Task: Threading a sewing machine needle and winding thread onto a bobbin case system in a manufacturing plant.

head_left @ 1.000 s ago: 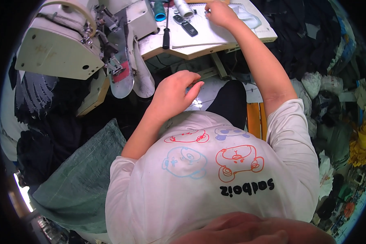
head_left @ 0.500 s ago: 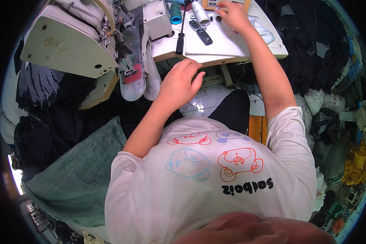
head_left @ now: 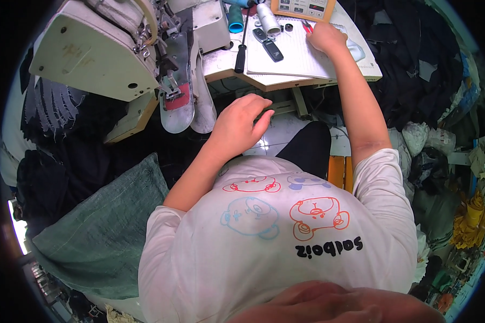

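Note:
My right hand is closed over a small red-handled tool with a grey pointed tip, above the far right part of the white paper pad. Most of that tool is hidden by the fingers, so its exact kind is unclear. My left hand hovers in front of the table edge with thumb and fingers apart, holding nothing. On the pad lie a black car key and a small black ring-shaped piece. Left of the key rests a black-handled screwdriver.
A sewing machine fills the upper left, its narrow metal arm reaching toward me. White and teal thread spools stand near a control box. Dark cloth is heaped at right; green denim lies at left.
My right hand has drawn back toward me and to the right, away from the control box, and the red-handled tool now shows in it. My left hand has dropped slightly toward me.

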The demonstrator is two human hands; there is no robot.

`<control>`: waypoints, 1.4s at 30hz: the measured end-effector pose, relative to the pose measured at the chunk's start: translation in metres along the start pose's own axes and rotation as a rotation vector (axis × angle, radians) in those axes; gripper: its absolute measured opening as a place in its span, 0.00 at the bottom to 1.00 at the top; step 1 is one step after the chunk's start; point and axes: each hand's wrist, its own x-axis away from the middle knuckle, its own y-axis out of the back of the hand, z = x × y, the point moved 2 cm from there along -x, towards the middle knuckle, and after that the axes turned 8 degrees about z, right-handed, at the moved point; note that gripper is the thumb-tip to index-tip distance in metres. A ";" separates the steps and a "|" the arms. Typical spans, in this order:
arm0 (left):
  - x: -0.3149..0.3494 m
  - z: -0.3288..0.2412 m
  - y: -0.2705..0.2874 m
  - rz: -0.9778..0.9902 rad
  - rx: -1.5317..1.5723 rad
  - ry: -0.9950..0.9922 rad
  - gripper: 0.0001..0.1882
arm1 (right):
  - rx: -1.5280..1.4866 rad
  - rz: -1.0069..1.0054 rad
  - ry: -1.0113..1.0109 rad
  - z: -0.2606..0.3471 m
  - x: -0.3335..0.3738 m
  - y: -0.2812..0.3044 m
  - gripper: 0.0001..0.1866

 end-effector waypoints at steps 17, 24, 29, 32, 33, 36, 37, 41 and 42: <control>-0.007 -0.006 -0.005 -0.272 1.047 0.219 0.21 | -1.366 0.231 0.633 0.058 0.234 -0.036 0.13; 0.013 -0.016 0.006 0.025 1.006 0.315 0.23 | -1.990 0.342 0.554 0.028 0.229 -0.028 0.20; 0.023 -0.032 0.016 0.068 0.866 0.194 0.20 | -1.930 0.059 0.698 0.036 0.243 -0.017 0.21; 0.023 -0.039 0.022 -0.022 0.720 0.105 0.19 | -1.896 -0.010 0.792 0.038 0.246 -0.014 0.17; 0.022 -0.042 0.023 -0.080 0.683 0.064 0.19 | -1.874 -0.032 0.836 0.038 0.246 -0.013 0.16; 0.022 -0.047 0.026 -0.123 0.570 0.026 0.19 | -1.798 -0.094 0.867 0.036 0.246 -0.013 0.15; 0.022 -0.048 0.028 -0.115 0.533 0.028 0.19 | -1.747 -0.113 0.886 0.035 0.247 -0.013 0.16; 0.023 -0.050 0.031 -0.031 0.609 0.030 0.20 | -1.619 -0.188 0.899 0.032 0.247 -0.012 0.20; 0.023 -0.050 0.032 -0.020 0.586 0.026 0.20 | -1.634 -0.193 0.877 0.031 0.248 -0.012 0.22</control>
